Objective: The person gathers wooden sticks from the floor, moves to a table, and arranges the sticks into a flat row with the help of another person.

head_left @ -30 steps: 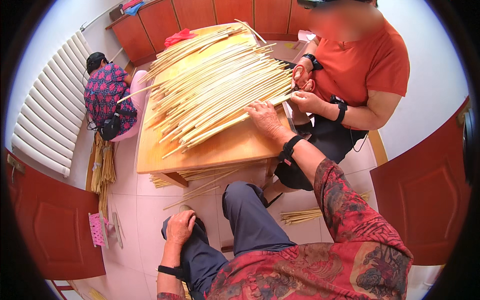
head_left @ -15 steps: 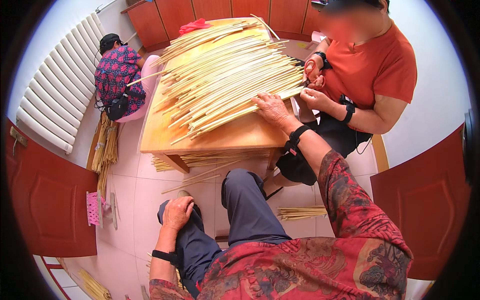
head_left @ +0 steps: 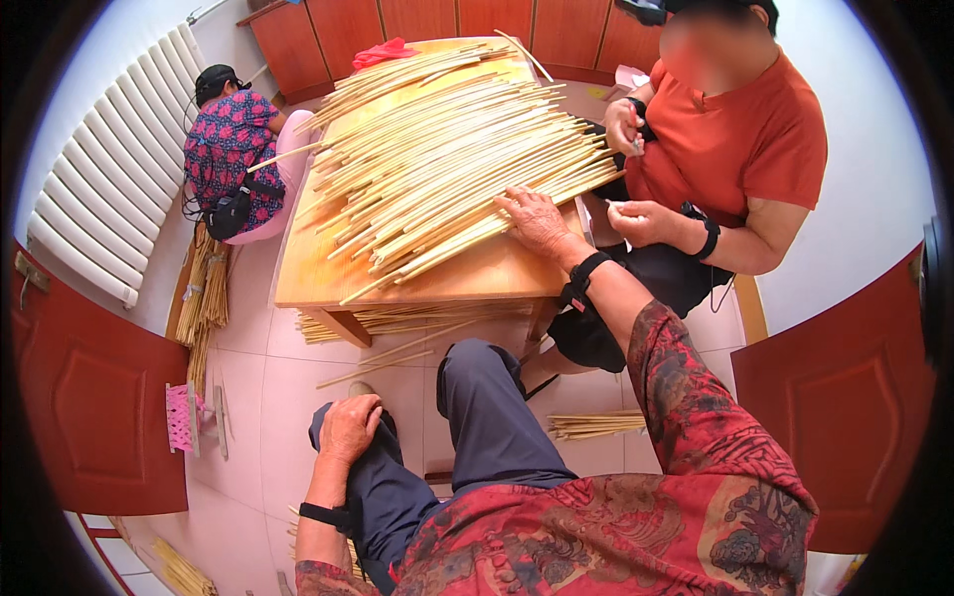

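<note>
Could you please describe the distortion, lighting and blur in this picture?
In the head view, the radiator bows near the left edge; the stalks look pale, nearly washed out mid-pile; the co-worker in orange has a blurred face; the right hand and left hand show no obvious motion blur.

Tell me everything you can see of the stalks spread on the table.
The stalks are long, slim and pale yellow, looking like dried straw or reed. They lie roughly parallel in a broad, loose layer, slanting across the wooden table, their ends uneven. Some overhang the edges, one well past the left. The person's right hand rests on the near side of the layer.
</note>
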A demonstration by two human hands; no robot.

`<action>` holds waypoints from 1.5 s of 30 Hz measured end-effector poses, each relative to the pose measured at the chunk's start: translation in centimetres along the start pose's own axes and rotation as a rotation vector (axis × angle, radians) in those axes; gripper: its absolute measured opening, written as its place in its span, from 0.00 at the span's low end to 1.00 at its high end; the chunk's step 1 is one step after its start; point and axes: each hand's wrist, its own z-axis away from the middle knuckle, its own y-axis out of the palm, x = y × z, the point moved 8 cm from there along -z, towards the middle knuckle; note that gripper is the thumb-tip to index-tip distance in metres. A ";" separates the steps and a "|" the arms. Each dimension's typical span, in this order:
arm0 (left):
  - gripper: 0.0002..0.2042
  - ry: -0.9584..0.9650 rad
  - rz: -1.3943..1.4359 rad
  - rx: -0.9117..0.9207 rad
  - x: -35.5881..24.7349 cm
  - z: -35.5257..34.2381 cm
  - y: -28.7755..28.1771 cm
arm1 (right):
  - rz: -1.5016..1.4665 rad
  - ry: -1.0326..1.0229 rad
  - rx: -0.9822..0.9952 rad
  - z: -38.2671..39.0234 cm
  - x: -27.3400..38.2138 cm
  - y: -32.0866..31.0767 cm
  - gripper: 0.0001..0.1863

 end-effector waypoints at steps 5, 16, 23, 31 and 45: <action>0.06 -0.007 -0.002 0.006 0.1 -0.1 -0.3 | 0.005 0.007 -0.041 -0.2 0.9 0.2 0.27; 0.07 -0.006 0.020 -0.013 0.6 -0.2 0.0 | 0.155 -0.046 -0.181 1.3 0.2 -0.2 0.13; 0.12 0.046 0.188 -0.236 -1.0 -4.0 -2.7 | 0.162 -0.102 -0.281 -0.6 0.9 -3.6 0.11; 0.13 0.041 0.451 -0.145 -2.4 -10.5 -1.7 | 0.113 -0.078 -0.355 -5.1 0.3 -6.5 0.08; 0.45 -0.347 2.067 -0.054 -5.0 -17.9 -3.2 | 0.086 0.011 -0.435 -3.3 0.7 -5.1 0.10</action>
